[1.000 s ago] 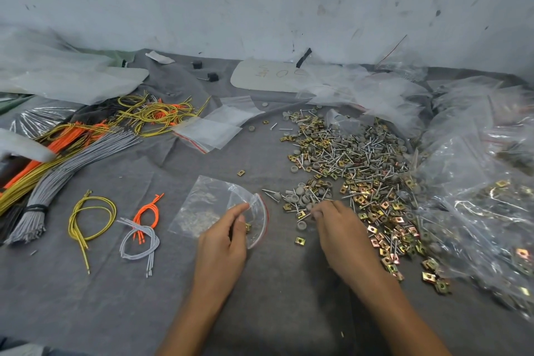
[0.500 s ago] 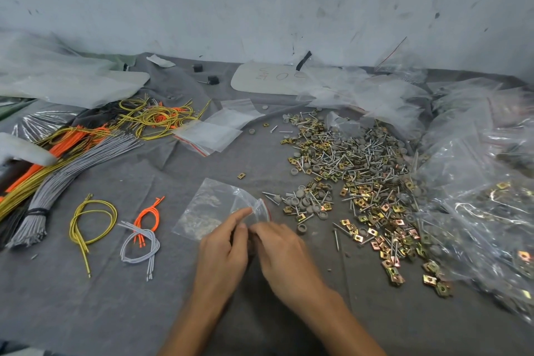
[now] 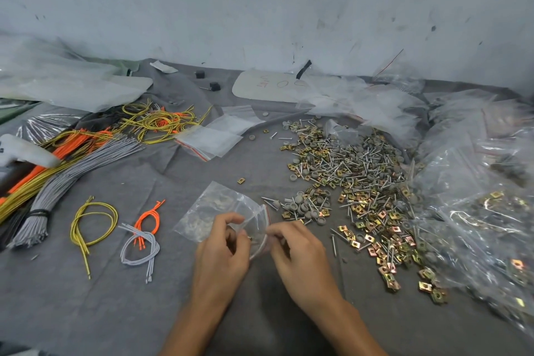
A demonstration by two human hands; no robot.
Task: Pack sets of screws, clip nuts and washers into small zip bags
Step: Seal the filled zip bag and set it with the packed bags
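Note:
A small clear zip bag (image 3: 215, 208) with a red strip lies on the grey cloth in front of me, its mouth toward my hands. My left hand (image 3: 224, 251) pinches the left side of the bag's mouth. My right hand (image 3: 297, 248) pinches the right side of the mouth, fingers curled at the opening. A big heap of screws, brass clip nuts and grey washers (image 3: 355, 179) spreads to the right of the bag. A small group of grey washers (image 3: 306, 206) lies just past my right hand. What is inside the bag is hard to make out.
Empty zip bags (image 3: 213, 140) lie stacked behind the bag. Yellow (image 3: 92, 222), orange (image 3: 147, 218) and grey (image 3: 141, 246) wire loops lie left, with wire bundles (image 3: 55, 176) beyond. Filled clear bags (image 3: 476, 205) pile up on the right. A wall closes the back.
My right hand left the heap of parts and came left to the bag's mouth. It now pinches the opening opposite my left hand, which stayed on the bag.

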